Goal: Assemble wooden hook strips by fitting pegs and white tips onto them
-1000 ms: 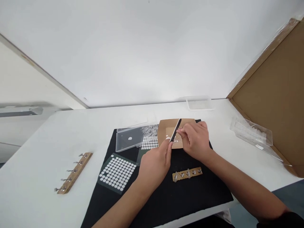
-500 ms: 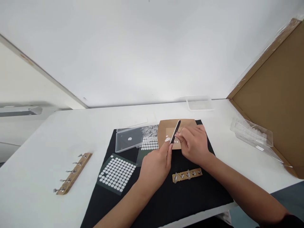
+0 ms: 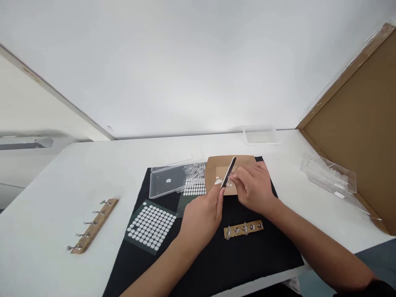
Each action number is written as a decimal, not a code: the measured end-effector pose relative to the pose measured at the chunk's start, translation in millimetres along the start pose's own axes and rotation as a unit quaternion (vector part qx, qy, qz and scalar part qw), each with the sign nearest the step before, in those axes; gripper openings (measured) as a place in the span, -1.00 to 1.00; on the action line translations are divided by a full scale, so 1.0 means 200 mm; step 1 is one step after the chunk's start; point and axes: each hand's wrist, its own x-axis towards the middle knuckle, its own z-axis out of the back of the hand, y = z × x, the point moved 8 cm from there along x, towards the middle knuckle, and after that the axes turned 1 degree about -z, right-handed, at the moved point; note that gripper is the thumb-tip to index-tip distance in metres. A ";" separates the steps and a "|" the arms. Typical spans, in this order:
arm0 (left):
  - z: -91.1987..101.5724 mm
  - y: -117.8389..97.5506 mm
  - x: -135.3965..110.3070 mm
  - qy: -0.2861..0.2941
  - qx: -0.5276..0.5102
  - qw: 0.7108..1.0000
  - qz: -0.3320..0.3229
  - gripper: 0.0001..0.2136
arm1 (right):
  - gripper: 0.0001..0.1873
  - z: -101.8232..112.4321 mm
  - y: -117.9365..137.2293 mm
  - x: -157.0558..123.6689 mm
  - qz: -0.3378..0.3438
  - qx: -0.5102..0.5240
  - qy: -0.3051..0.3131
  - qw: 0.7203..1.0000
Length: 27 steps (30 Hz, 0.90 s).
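Observation:
My left hand (image 3: 202, 214) grips the lower end of a nail file (image 3: 229, 171), which has a black face and a pale edge and tilts up to the right. Beside the file's edge, the fingers of my right hand (image 3: 255, 185) are pinched together; whatever they hold is too small or hidden to make out. Both hands are over a brown paper tray (image 3: 212, 167) with small white pieces (image 3: 218, 181) in it. Nearer to me, a short wooden strip (image 3: 239, 231) with metal mounts and a few clear nail tips lies on the black mat (image 3: 247, 264).
Left on the mat is a sheet of white oval stickers (image 3: 151, 227), with a clear box (image 3: 168, 181) holding thin pale pieces behind it. A wooden stand (image 3: 94, 227) with metal posts lies farther left. Clear containers stand at the right (image 3: 331, 173) and back (image 3: 261, 136). A cardboard panel (image 3: 355, 123) rises right.
Both hands and the nail file are in nearly the same position. The view has shifted very slightly, and nothing else has visibly moved.

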 end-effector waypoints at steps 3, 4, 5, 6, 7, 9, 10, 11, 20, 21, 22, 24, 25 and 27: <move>0.00 0.00 0.00 -0.010 0.003 1.000 -0.006 -0.68 | -0.71 0.00 0.02 0.00 0.019 0.002 0.003 1.000; 0.00 0.00 -0.01 -0.014 0.006 1.000 -0.008 -0.68 | -0.71 0.02 0.00 0.01 -0.004 -0.009 -0.023 1.000; 0.00 0.00 -0.01 -0.017 0.008 1.000 -0.007 -0.67 | -0.69 0.04 -0.01 0.01 -0.019 -0.017 -0.042 0.999; 0.01 0.00 -0.01 -0.018 0.009 1.000 -0.006 -0.67 | -0.68 0.04 -0.01 0.01 -0.023 -0.019 -0.043 0.999; 0.01 0.00 -0.01 -0.016 0.008 1.000 -0.005 -0.67 | -0.67 0.03 0.00 0.01 -0.010 -0.015 -0.025 1.000; 0.01 0.00 -0.01 -0.010 0.002 1.000 -0.006 -0.68 | -0.67 0.00 0.03 0.01 0.016 -0.004 0.009 1.000; 0.02 0.00 -0.02 -0.009 0.000 1.000 -0.006 -0.68 | -0.68 0.00 0.03 0.01 0.015 -0.003 0.006 1.000; 0.02 0.00 -0.02 -0.010 -0.002 1.000 -0.006 -0.69 | -0.68 0.02 0.02 0.01 -0.001 -0.008 -0.013 1.000; 0.03 0.00 -0.03 -0.020 0.005 1.000 -0.017 -0.67 | -0.69 0.06 0.02 0.01 -0.017 -0.009 -0.051 0.999; 0.03 0.00 -0.03 -0.026 0.010 0.999 -0.016 -0.67 | -0.69 0.06 0.01 0.01 -0.020 -0.003 -0.050 0.999; 0.03 0.01 -0.02 -0.034 0.016 0.999 -0.013 -0.66 | -0.69 0.06 0.01 0.01 -0.014 0.007 -0.045 0.999; 0.06 0.04 -0.01 -0.066 0.036 0.997 0.004 -0.65 | -0.73 0.06 0.02 0.01 0.004 0.037 -0.031 0.999; 0.08 0.07 0.00 -0.091 0.050 0.994 0.019 -0.63 | -0.76 0.07 0.03 0.00 0.006 0.049 -0.033 0.998; 0.15 0.15 0.01 -0.149 0.082 0.983 0.064 -0.60 | -0.78 0.10 0.02 0.00 -0.004 0.062 -0.054 0.997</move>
